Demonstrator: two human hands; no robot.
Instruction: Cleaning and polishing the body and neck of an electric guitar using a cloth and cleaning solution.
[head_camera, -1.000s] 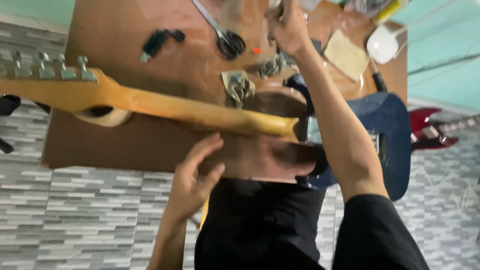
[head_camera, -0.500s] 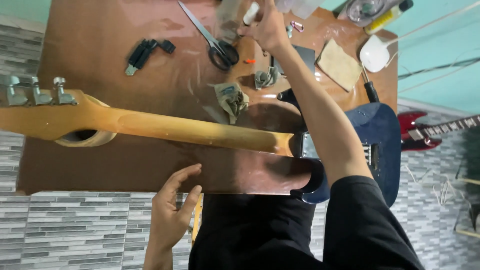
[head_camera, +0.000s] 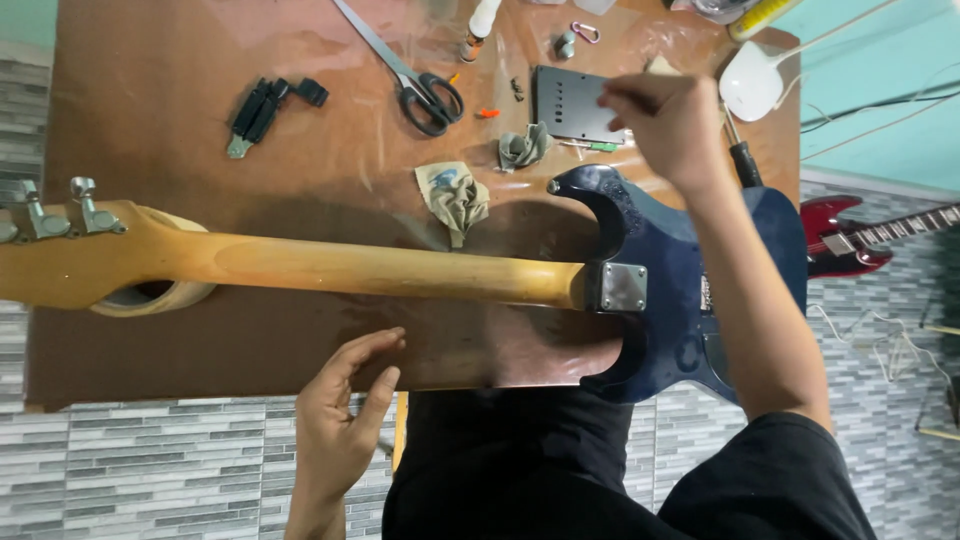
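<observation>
Your left hand (head_camera: 345, 425) rests open on the near edge of the tabletop (head_camera: 150, 120), holding nothing. The guitar (head_camera: 400, 270) lies face down across the table, neck to the left, blue body at the right edge. Farther off, your right hand (head_camera: 665, 125) hovers over the grey plate (head_camera: 570, 100), fingers curled; whether it pinches anything, you cannot tell. Scissors (head_camera: 415, 85) lie near the far edge.

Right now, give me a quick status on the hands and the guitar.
Left hand open at the table edge, empty. Right hand above the blue guitar body, fingers pinched; can't tell on what. Guitar face down. Scissors and rags lie beyond it.
</observation>
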